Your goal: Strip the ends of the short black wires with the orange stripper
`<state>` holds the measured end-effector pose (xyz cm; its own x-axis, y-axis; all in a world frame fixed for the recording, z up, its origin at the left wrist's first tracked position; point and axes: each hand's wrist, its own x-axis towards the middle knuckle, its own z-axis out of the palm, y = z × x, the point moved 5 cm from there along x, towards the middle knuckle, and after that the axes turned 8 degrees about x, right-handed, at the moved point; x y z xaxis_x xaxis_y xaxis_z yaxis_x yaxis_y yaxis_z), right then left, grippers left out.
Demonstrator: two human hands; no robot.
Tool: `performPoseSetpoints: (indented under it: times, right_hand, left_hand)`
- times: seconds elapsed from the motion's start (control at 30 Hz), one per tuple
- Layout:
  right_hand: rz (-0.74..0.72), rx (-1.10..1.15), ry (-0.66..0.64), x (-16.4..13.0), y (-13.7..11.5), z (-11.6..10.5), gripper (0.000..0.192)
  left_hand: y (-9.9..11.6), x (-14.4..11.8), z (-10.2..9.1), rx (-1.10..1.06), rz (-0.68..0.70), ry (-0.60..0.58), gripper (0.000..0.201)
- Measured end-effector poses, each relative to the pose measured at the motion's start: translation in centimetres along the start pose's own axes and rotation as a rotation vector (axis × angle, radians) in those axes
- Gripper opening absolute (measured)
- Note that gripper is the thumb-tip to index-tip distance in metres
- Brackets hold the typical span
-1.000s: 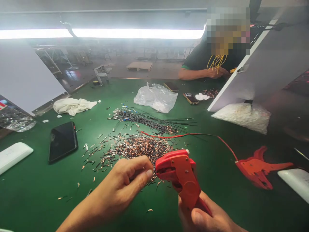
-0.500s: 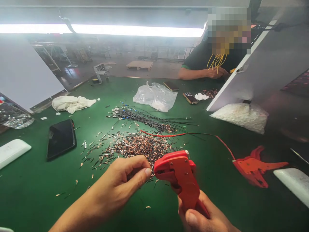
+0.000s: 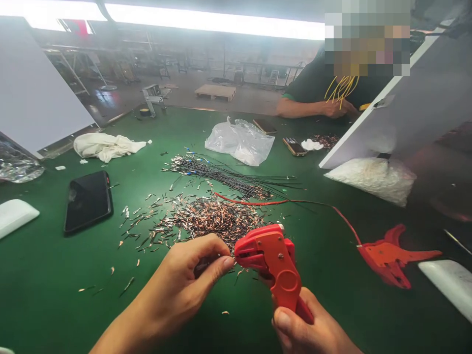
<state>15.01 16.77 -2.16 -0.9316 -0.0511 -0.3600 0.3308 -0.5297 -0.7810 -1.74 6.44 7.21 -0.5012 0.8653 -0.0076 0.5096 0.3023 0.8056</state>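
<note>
Green matting (image 3: 51, 275) covered a long workbench under strip lighting, and a white cloth (image 3: 105, 146) and a dark phone (image 3: 87, 200) had been laid at its left, clear of the work. A heap of stripped wire ends (image 3: 206, 221) was spread at the centre, with a bundle of black wires (image 3: 228, 179) kept just behind it. The left hand (image 3: 188, 273) was pinched shut on a short wire piece, its tip presented to the head of the red stripping tool (image 3: 273, 260), whose handles were gripped by the right hand (image 3: 309, 332). A second red tool (image 3: 391, 255) was left lying at the right, and another person's hand (image 3: 334, 108) was occupied with yellow wires (image 3: 341, 88) across the bench.
</note>
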Motion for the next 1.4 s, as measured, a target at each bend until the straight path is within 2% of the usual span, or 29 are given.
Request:
performPoseSetpoints:
  times: [0.23,0.37,0.57,0.67,0.73,0.83,0.97,1.07,1.17,1.23,1.27,1.3,1.4]
  right_hand:
    - [0.018,0.022,0.073,0.0,-1.7,0.4,0.062]
    - [0.037,0.058,0.125,0.1,-1.1,0.5,0.065]
    - [-0.009,0.151,0.236,0.2,-0.3,-0.4,0.061]
    - [0.003,0.158,0.198,0.1,-1.3,-0.5,0.054]
    - [-0.093,0.085,0.136,0.0,-2.9,-0.4,0.051]
    - [-0.208,0.002,0.087,-0.1,-4.4,-0.4,0.047]
    - [-0.232,0.055,0.133,-0.2,-4.5,-0.9,0.042]
    - [-0.298,0.025,0.184,-0.2,-4.6,-1.5,0.042]
    - [-0.424,-0.118,0.238,-0.3,-5.4,-2.5,0.042]
    - [-0.467,-0.224,0.274,-0.3,-6.0,-3.1,0.042]
    - [-0.478,-0.261,0.294,-0.3,-6.4,-3.3,0.041]
    - [-0.484,-0.29,0.311,-0.3,-6.7,-3.5,0.04]
    - [-0.466,-0.272,0.281,-0.1,-7.6,-3.4,0.038]
  left_hand:
    - [-0.7,0.3,0.4,0.007,-0.01,0.021,0.026]
    - [-0.6,0.5,0.5,0.02,0.015,0.031,0.027]
    - [-0.5,1.4,0.8,0.009,-0.014,0.068,0.029]
    - [-0.3,2.1,0.9,-0.012,0.003,0.108,0.027]
    - [-0.1,2.8,1.0,-0.023,0.03,0.133,0.024]
    - [0.4,3.8,1.2,-0.063,0.046,0.195,0.021]
    - [0.8,4.6,1.1,-0.148,0.001,0.335,0.02]
    - [0.1,4.3,1.2,-0.142,-0.036,0.449,0.02]
    - [-0.9,3.5,1.5,-0.165,-0.023,0.581,0.016]
    - [-0.9,3.0,2.2,-0.15,0.109,0.588,0.008]
    - [-0.5,2.7,2.8,-0.148,0.22,0.546,0.007]
    - [-0.1,2.6,3.6,-0.149,0.316,0.472,0.008]
    - [0.3,2.2,6.0,-0.173,0.376,0.224,0.014]
